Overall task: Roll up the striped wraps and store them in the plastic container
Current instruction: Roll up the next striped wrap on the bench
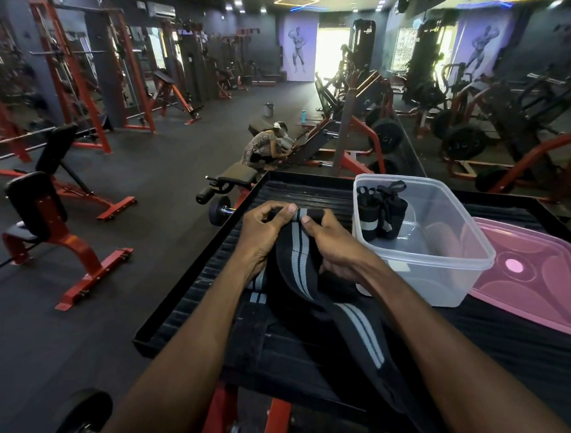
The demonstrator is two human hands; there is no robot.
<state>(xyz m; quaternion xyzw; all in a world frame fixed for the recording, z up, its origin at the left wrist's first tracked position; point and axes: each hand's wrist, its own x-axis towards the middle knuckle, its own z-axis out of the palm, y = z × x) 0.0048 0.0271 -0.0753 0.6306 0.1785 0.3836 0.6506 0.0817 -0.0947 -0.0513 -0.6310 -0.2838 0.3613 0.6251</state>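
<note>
A long black wrap with two grey stripes (319,288) lies across the black ribbed tray (193,277) and hangs over its near edge. My left hand (262,238) and my right hand (333,243) both pinch the wrap's far end, thumbs on top of it. A second striped strip (257,287) shows under my left wrist. To the right stands a clear plastic container (449,265) with two rolled wraps (380,216) upright in its far left corner.
A pink lid (545,282) lies to the right of the container. A dumbbell (219,212) sits beyond the tray's left edge. Red gym benches and racks stand on the dark floor to the left. A person crouches by a machine (265,145) further back.
</note>
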